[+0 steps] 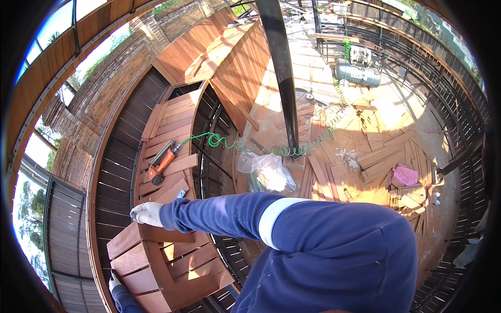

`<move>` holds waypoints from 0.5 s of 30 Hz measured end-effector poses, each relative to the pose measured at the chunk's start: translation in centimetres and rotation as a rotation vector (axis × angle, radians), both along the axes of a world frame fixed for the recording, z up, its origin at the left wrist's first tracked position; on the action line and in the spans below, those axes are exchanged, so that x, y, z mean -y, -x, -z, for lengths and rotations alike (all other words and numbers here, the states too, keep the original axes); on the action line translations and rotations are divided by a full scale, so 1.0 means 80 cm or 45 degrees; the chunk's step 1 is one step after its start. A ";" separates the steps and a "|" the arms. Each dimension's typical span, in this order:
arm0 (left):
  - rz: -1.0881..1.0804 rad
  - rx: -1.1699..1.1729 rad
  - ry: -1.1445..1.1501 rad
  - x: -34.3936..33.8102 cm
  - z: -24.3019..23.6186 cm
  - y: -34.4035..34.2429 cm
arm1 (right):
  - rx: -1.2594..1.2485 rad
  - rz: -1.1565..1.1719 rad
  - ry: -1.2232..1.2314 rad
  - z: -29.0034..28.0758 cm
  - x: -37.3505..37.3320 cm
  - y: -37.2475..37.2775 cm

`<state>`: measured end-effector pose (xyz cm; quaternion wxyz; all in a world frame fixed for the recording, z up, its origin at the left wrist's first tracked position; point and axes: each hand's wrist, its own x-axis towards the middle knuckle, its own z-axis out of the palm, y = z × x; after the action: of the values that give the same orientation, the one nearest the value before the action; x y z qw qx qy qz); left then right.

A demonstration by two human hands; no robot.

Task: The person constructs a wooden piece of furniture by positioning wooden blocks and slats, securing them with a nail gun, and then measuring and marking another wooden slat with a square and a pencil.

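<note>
My right hand [147, 214], in a pale work glove, reaches across to the left and has its fingers curled at the end of a reddish-brown wooden board [166, 234]. Lower left, my left hand [115, 281], also gloved, grips the outer edge of a wooden slat [140, 277]; part of its fingers is hidden. The slats form a boxy bench section with gaps between them. Just beyond my right hand, an orange nail gun [163, 164] lies on the slatted bench top [172, 122]. A small metal piece [181, 193] lies by my right sleeve.
A coiled green air hose [250, 147] runs from the nail gun toward a compressor [358, 72] at the far right. A dark post [282, 78] rises near the middle. Clear plastic bag [269, 172], loose boards [383, 159] and a pink bag [405, 175] lie on the floor.
</note>
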<state>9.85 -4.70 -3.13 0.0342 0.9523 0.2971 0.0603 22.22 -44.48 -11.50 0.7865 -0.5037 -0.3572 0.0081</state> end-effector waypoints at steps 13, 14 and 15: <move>-0.071 0.030 -0.069 -0.015 0.028 0.001 | -0.291 -0.217 -0.182 -0.003 0.018 0.021; -0.111 0.027 -0.073 -0.028 0.037 0.016 | -0.164 -0.105 -0.069 -0.019 0.020 0.043; -0.126 0.033 -0.079 -0.031 0.037 0.020 | -0.024 0.029 0.037 -0.030 0.026 0.055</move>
<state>8.23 -2.24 -6.10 0.0054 0.9362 0.3415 0.0834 17.80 -46.52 -9.10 0.7824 -0.5190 -0.3440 0.0091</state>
